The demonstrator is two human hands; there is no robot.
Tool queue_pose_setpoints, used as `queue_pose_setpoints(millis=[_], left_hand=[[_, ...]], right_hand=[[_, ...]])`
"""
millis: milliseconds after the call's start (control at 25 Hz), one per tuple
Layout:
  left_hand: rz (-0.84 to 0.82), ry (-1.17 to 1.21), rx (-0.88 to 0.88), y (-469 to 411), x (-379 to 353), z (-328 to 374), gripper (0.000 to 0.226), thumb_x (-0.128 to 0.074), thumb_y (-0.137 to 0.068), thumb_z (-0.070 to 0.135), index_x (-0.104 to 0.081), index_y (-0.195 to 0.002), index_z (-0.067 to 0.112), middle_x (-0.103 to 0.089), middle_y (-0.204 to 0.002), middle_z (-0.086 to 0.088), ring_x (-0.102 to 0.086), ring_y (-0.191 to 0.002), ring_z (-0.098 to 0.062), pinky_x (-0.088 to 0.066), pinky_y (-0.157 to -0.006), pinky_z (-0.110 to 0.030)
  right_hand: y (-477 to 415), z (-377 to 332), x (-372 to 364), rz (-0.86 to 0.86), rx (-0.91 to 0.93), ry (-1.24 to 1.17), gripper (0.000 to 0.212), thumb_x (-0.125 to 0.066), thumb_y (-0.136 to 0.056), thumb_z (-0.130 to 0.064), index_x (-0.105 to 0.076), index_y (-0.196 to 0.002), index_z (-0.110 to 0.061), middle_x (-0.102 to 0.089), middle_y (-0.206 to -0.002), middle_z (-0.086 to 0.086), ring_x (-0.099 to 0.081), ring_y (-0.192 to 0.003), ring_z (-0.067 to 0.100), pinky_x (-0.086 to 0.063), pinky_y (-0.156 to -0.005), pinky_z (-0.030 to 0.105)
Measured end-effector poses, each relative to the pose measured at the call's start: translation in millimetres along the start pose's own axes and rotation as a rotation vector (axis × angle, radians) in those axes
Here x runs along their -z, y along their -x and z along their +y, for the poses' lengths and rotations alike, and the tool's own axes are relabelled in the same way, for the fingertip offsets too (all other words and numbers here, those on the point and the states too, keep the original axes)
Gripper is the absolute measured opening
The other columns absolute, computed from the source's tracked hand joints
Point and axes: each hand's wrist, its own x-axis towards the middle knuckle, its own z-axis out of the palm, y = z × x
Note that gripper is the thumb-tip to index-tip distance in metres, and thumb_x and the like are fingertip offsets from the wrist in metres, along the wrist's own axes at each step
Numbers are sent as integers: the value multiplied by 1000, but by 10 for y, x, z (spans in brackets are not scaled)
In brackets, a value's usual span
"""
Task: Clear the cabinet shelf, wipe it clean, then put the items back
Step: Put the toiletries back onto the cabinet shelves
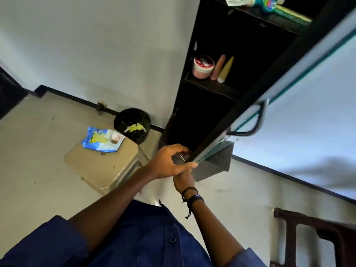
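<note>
A tall black cabinet (227, 87) stands against the wall with its glass door (300, 81) swung open. On its middle shelf are a red-lidded tub (203, 67), a pinkish tube (217, 67) and a cream tube (227, 69). The upper shelf holds colourful items (267, 4). My left hand (167, 162) curls around the door's lower corner, thumb along its bottom edge. My right hand (184, 180) sits just beneath it, fingers hidden. A small dark thing with a glint (179, 158) shows between the hands; I cannot tell what it is.
A beige stool (104, 166) stands left of the cabinet with a blue packet (102, 140) on it. A black bin (133, 124) sits by the wall behind the stool. A dark red chair (316, 237) is at the lower right. The door carries a metal handle (256, 122).
</note>
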Motion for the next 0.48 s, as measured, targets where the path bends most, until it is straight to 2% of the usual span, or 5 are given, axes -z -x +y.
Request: queue_pose_setpoints(millis=[80,120,240,400,480], left_hand=[[75,-52,-30,-169,160,-2,53,-72,-70,56,-65,-108,20,-68,-100,9,-63,-89,-2,-55,-80,-23],[141,-78,-41,-283,258,-11,53,-73,-72,52,-66,-109,16,-69,-101,5,-64,-88,-5,-56,-80,-26],[300,-136,-69,-711,613,-92,49,-73,-72,50,-70,-103,12,-72,-97,-1,-66,-84,-9,-57,-77,-33],[302,-205,-88,-1289,1102,-151,47,-77,-64,54,-68,-92,18,-69,-91,7,-64,-79,-8,-56,-71,-30],[275,-210,-96,-1513,1270,-168,48,-80,-58,53,-64,-87,19,-65,-87,9,-62,-76,-9,-55,-68,-31]], right_hand=[[-238,-271,104,-21,67,52,18,-40,-94,-17,-55,-100,-9,-63,-101,14,-62,-96,35,-45,-71,34],[-351,-423,152,-15,89,81,18,-41,-93,-16,-56,-99,-8,-63,-99,15,-62,-97,36,-43,-70,33],[-696,-816,208,46,72,88,34,-37,-99,-26,-54,-112,0,-64,-110,20,-61,-102,38,-45,-76,36],[-1149,-1212,297,75,24,88,43,-36,-100,-36,-54,-114,1,-63,-114,22,-60,-106,38,-43,-77,33],[-1345,-1376,341,51,-25,80,43,-37,-99,-34,-54,-117,1,-62,-118,22,-58,-110,38,-45,-86,35]])
